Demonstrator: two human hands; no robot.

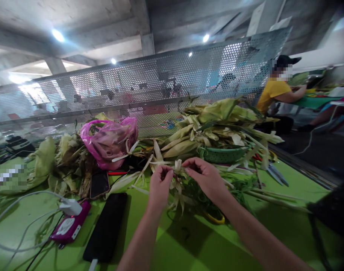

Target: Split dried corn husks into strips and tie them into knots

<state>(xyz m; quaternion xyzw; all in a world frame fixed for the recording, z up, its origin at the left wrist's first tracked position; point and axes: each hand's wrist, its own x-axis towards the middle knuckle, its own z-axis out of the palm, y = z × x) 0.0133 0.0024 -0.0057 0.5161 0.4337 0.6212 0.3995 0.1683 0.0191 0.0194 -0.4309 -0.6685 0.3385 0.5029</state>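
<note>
My left hand [159, 184] and my right hand [206, 177] are raised over the green table [188, 244], both with fingers pinched on a small bundle of pale corn husk strips [178, 165] held between them. Loose husk ends [180, 195] hang down below the bundle. A heap of corn husks [217, 124] lies just behind my hands, partly in a green basket [222, 154].
A pink plastic bag [109, 141], a black phone [106, 226], another phone [99, 184] and a pink power bank [71, 226] with white cables lie at left. Scissors [276, 174] lie at right. A perforated metal screen [160, 86] backs the table. A person in a yellow shirt [273, 94] sits beyond.
</note>
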